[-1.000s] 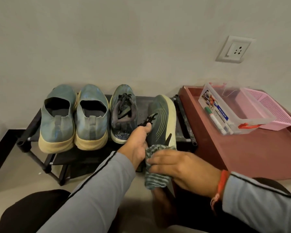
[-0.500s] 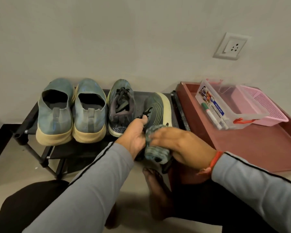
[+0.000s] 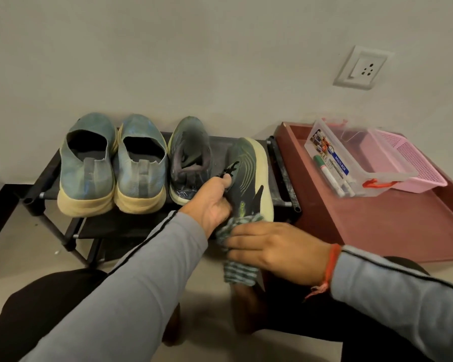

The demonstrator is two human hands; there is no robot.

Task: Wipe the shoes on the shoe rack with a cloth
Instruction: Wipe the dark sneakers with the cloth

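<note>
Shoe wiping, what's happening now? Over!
Left hand grips dark shoe, tilted on rack. Right hand presses striped cloth at its heel. Nothing blocking.

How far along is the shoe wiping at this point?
In hand: the left hand grips the dark green shoe, tilted on its side on the rack, while the right hand presses the striped cloth at its heel. Left or done: the other dark shoe and two blue shoes sit untouched; whether already wiped cannot be told.
</note>
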